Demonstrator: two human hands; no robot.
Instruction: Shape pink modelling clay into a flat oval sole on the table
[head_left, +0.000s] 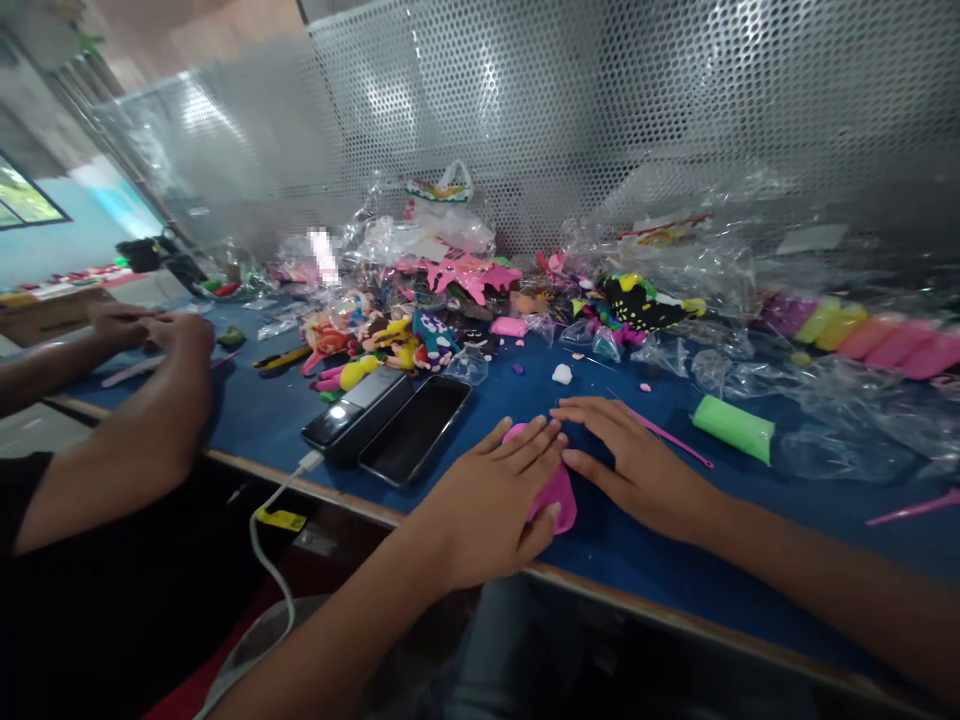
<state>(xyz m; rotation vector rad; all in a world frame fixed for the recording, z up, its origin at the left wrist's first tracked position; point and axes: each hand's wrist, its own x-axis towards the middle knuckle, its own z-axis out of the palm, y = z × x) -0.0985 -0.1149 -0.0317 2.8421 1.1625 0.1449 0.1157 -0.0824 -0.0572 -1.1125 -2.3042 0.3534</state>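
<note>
A flattened piece of pink modelling clay [559,500] lies on the blue tabletop [630,590] near its front edge. My left hand [502,490] rests over it, palm down with fingers stretched out, and covers much of it. Just right of the clay, my right hand [637,460] is open, its fingertips close to those of the left. Beyond the right hand lies a thin pink modelling tool [675,442]. A wrapped block of green clay [733,428] sits further right. A small white lump [562,374] is on the table ahead of my hands.
Left of my hands are a black phone [416,430] and a power bank [356,415] with a white cable [259,540]. Colourful clay figures [397,340] and plastic bags crowd the back. Packs of coloured clay [862,335] lie right. Another person's hands [161,330] work at left.
</note>
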